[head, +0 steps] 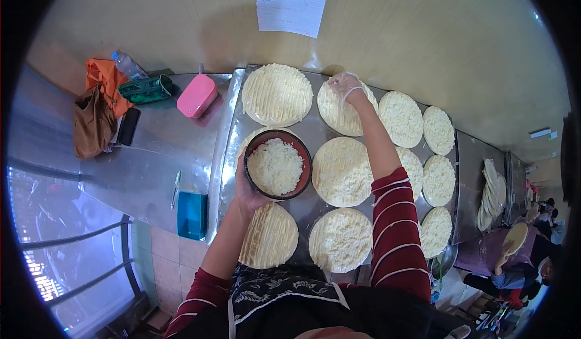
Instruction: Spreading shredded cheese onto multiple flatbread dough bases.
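My left hand (249, 189) holds a dark-rimmed bowl (307, 166) of white crumbled food (276, 166), which looks like grated cheese. In a clear plastic glove, my right hand (345, 85) is over a round, flat base (338, 116) striped with pale cream, in the back row; its fingertips point down, and whether they pinch anything is hidden. Rows of similar rounds lie on the metal table. The back left round (278, 94) and front left round (268, 237) show only cream stripes. White crumbs cover the front middle round (340, 240) and the back right round (401, 119).
At left are a pink case (197, 96), a teal tray (191, 215), a pen (175, 190), a phone (129, 127), a green pouch (146, 89) and bags. A wall stands behind the table. At far right another person holds a round (516, 239) near stacked rounds (490, 196).
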Available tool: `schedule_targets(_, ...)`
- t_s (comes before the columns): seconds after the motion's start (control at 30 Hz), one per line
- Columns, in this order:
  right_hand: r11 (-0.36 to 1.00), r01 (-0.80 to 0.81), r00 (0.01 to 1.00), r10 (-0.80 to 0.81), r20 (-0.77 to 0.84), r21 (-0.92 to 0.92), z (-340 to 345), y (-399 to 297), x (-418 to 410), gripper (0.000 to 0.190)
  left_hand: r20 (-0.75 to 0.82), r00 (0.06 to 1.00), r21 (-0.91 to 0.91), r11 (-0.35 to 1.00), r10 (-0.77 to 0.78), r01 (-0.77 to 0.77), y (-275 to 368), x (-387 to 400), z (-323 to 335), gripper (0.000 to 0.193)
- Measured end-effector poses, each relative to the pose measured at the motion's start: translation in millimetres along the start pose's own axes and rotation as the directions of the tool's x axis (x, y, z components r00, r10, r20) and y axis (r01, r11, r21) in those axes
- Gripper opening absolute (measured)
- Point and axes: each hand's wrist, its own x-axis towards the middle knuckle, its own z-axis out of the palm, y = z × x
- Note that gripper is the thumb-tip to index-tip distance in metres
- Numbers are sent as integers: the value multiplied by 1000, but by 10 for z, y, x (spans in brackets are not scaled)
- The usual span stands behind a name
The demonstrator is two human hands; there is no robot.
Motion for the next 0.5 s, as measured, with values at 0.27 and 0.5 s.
schedule_targets(0.27,983,7,1000,-8,0,182,115,-128,-157,14,9,1000,-11,1000,-4,4,29,-88,-12,69)
schedule_targets(0.5,993,47,995,-56,82,109,-114,-162,-517,16,16,999,-45,998,-34,35,-41,-38,-37,73)
